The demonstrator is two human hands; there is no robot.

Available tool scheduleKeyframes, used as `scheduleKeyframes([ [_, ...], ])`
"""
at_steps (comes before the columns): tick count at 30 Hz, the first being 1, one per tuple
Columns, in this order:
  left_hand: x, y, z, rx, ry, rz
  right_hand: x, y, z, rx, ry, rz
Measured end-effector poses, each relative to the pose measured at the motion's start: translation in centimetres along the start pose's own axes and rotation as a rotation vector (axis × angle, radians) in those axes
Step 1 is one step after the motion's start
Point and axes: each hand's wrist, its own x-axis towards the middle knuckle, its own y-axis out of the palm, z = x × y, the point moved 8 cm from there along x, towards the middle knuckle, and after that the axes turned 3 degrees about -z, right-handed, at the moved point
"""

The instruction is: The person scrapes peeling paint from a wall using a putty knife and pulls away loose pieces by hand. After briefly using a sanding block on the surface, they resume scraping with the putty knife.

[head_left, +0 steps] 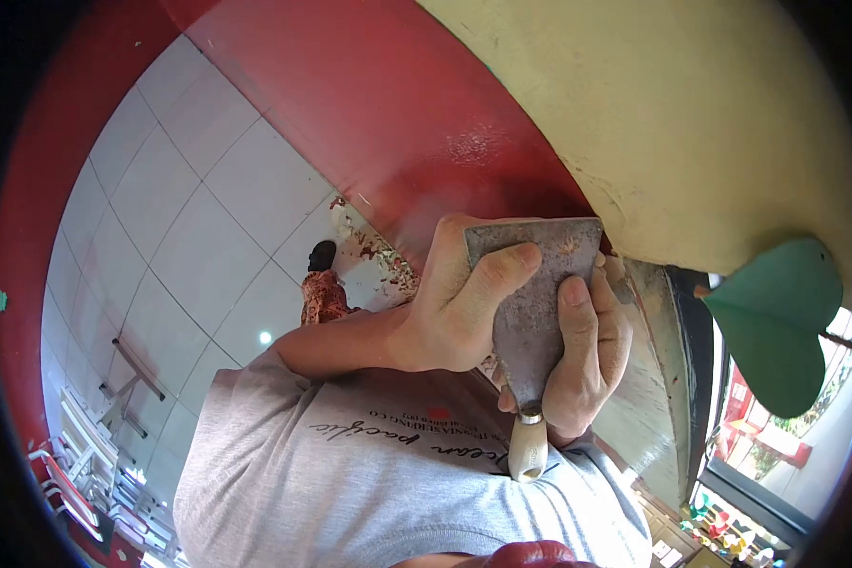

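Observation:
A scraper [530, 317] with a broad, stained metal blade and a short wooden handle lies between my hands. Its handle points down toward my grey shirt. My left hand [473, 289] grips the blade from the left, thumb lying across its face. From the right, my right hand [592, 355] holds the blade near its lower part, thumb on the face. The blade's wide upper edge is beside the meeting of a red wall surface [426, 123] and a cream surface [691, 123]. Most fingers are hidden behind the blade.
Paint flakes [383, 260] lie along the wall's foot on the tiled floor [199, 232]. A dark shoe [322, 255] and patterned trouser leg show nearby. A green leaf-shaped piece [786, 322] is at the right, near a window. Chairs [71, 488] stand at lower left.

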Motion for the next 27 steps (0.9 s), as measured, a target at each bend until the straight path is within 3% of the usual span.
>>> scheduleKeyframes([
  [14, 0.1, 0.5, -1.4, 0.032, 0.280, 0.017, -0.7, -0.1, 0.8, -0.140, 0.071, -0.080],
  [27, 0.6, 0.4, -1.5, -0.035, 0.211, -0.012, -0.7, 0.5, 1.6, -0.224, 0.087, -0.158],
])
